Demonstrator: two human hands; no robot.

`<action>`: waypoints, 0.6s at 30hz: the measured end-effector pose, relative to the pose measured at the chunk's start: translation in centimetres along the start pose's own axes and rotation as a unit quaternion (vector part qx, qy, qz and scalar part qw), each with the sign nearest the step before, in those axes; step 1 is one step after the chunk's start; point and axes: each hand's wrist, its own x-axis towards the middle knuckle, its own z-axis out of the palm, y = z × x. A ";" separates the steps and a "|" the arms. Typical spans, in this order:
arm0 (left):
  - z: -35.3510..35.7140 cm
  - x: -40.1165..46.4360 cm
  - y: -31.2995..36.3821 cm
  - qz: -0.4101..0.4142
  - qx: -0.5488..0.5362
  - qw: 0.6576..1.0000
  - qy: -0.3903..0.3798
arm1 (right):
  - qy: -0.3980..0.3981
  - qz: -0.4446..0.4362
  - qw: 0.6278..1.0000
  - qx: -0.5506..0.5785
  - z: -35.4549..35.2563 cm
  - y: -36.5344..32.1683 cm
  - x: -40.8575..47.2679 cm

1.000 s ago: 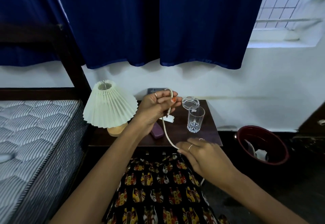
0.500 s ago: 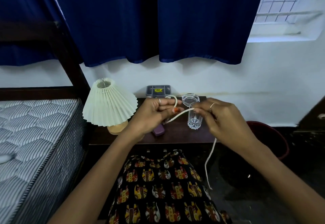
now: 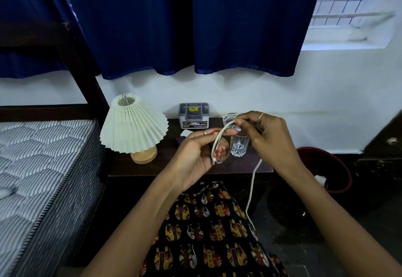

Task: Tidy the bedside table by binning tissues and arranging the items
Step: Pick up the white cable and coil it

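**Cord-winding over a crowded tabletop puts a glass at risk**

A person coils a white charging cable above the dark wooden bedside tabletop. The left hand has its grip curled round a loop of the cable, whose metal plug tip points down near the palm; the right hand pinches the cable narrowly between thumb and fingertip at the top of the loop. The loose tail drops from under the right hand, off the tabletop's front edge and down past the person's patterned skirt.

Both hands work directly in front of a clear cut-glass tumbler, with a second clear glass piece just behind it. A wide sweep of the right hand, in this judgement, could knock the tumbler over. The hanging tail could also snag on the tabletop's edge and jerk the loop free of the left hand's hold.

A pleated cream lamp and a grey plastic organiser box stand further back. White tissues already lie in the dark red round bin on the floor.
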 end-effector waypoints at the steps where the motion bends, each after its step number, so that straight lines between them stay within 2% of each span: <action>1: 0.1 0.0 0.1 -0.005 -0.020 1.000 -0.002 | 0.002 0.012 1.000 0.013 0.2 0.1 -0.1; 5: 0.6 0.2 0.3 0.013 -0.077 0.997 0.007 | -0.015 0.046 0.994 0.096 1.3 0.9 -1.0; 8: 1.0 0.6 0.4 0.038 -0.117 0.992 0.015 | -0.024 0.117 0.970 0.214 2.4 1.0 -2.5; 10: 1.0 1.1 0.6 0.055 -0.147 0.987 0.025 | -0.030 0.150 0.957 0.248 3.2 1.4 -3.7; 13: 0.9 1.6 1.0 0.070 -0.182 0.980 0.031 | -0.046 0.163 0.954 0.249 4.2 2.2 -5.1; 18: 0.8 2.1 0.8 0.056 -0.215 0.975 0.024 | -0.082 0.156 0.973 0.148 5.0 2.8 -6.8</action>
